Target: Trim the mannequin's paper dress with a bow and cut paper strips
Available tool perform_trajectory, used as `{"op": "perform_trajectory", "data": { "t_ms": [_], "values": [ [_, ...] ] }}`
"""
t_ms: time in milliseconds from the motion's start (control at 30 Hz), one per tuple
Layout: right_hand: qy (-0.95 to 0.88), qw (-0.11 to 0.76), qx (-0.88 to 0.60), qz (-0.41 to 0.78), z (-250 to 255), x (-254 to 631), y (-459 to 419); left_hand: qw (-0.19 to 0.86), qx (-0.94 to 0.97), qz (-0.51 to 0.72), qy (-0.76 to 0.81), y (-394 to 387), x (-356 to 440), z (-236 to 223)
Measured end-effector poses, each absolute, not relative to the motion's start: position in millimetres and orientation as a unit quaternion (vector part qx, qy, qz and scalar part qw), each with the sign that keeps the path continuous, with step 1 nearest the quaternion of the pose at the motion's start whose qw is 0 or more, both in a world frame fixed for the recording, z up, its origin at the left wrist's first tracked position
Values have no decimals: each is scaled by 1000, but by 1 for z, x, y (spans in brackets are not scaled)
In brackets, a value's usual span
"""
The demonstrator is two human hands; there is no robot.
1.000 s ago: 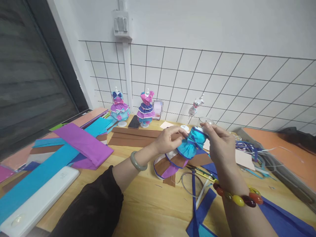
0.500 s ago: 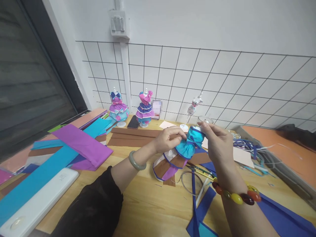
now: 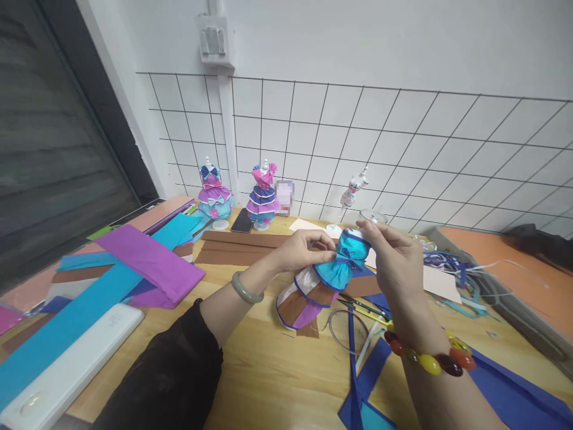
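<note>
A small doll dress (image 3: 336,276) leans over the wooden table between my hands. Its bodice and peplum are turquoise with a dark blue bow at the waist, and its tiered skirt has white, brown and purple panels edged in blue. My left hand (image 3: 307,249) is closed at the left side of the waist, pinching the edge of the turquoise peplum. At the top, my right hand (image 3: 394,254) grips the upper end of the dressed form with thumb and fingers. The form inside is mostly hidden by the dress.
Two dressed mini mannequins (image 3: 213,194) and a bare mannequin (image 3: 355,190) stand along the back. Folded purple fabric (image 3: 154,263) and a white device (image 3: 76,364) lie left. Scissors (image 3: 364,310), a wire ring (image 3: 347,331) and blue strips (image 3: 373,370) lie in front of my right hand.
My left thumb and fingers have shifted slightly along the peplum's left edge, and the dress has turned slightly, its bow showing more plainly. My right hand keeps its hold.
</note>
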State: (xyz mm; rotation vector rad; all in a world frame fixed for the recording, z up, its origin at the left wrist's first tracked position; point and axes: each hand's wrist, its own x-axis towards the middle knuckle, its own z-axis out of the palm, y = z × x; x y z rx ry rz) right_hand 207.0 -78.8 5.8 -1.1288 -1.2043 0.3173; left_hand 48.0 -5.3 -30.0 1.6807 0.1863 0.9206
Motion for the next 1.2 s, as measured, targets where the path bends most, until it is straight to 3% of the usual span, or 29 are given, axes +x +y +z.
{"op": "perform_trajectory", "data": {
  "t_ms": [200, 567, 1200],
  "values": [
    [-545, 660, -502, 124, 6, 204, -81, 599, 704, 375, 73, -6, 48, -28],
    [-550, 656, -505, 110, 9, 204, -83, 491, 795, 348, 74, -10, 33, -13],
    [-549, 661, -502, 103, 7, 204, -82, 468, 802, 356, 103, -11, 34, -11]
  ]
}}
